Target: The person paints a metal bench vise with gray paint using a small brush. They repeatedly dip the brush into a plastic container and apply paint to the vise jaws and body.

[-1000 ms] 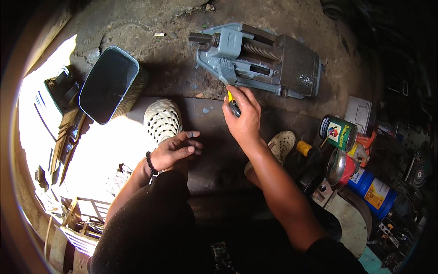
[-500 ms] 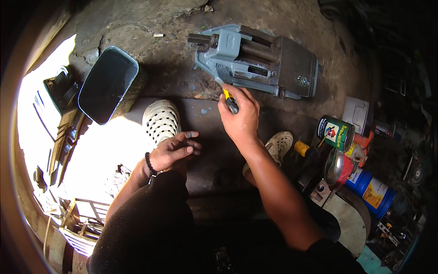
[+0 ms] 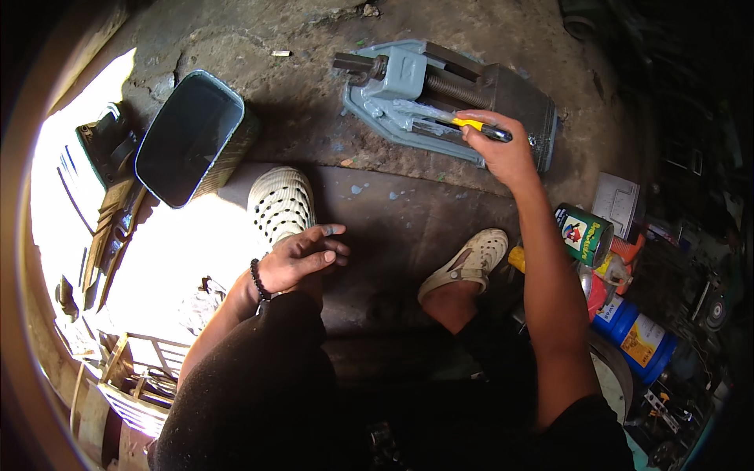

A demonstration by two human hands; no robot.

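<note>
A bench vise (image 3: 404, 72) lies on the ground ahead of me, its near-left part coated blue-grey and its right block dark. My right hand (image 3: 508, 151) is closed round the yellow and black handle of a paintbrush (image 3: 469, 123). The brush points left, and its paint-covered tip meets the near side of the vise, beside the slot. Wet-looking paint shines there. My left hand (image 3: 302, 257), wearing a dark beaded bracelet, rests by my left knee with loosely bent fingers apart and nothing in them.
An open rectangular container (image 3: 188, 141) with a dark inside stands at the left. Metal parts (image 3: 110, 204) lie beyond it in bright sun. To the right are a green can (image 3: 585, 235), a blue container (image 3: 644, 341) and scattered tools. My light clogs (image 3: 281, 206) stand near the vise.
My right hand has moved right along the vise with the paintbrush, which has swung from pointing up-left to nearly level. The left hand stays at the knee.
</note>
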